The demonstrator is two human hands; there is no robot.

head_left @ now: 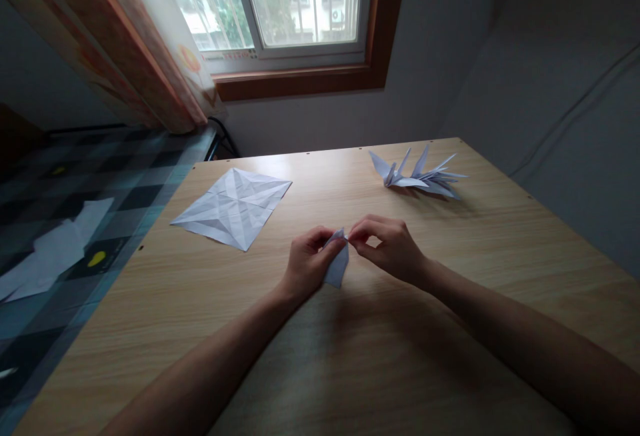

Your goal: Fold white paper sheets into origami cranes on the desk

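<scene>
A small piece of folded white paper (338, 267) is held above the middle of the wooden table (240, 356). My left hand (311, 259) grips it from the left, with the thumb across its face. My right hand (387, 246) pinches at its upper right edge, thumb and forefinger together. Part of the paper is hidden behind the left thumb and fingers. Beyond my left hand lies an unfolded square sheet of white paper (235, 206), marked with many creases. Past my right hand, folded paper cranes (415, 179) rest nested together in a row.
To the left, a checked cloth (135, 163) covers a lower surface with loose white paper sheets (60, 249) on it. A curtain (150, 43) hangs beside the window (305, 3) behind the table. A cable (575, 106) runs along the right wall.
</scene>
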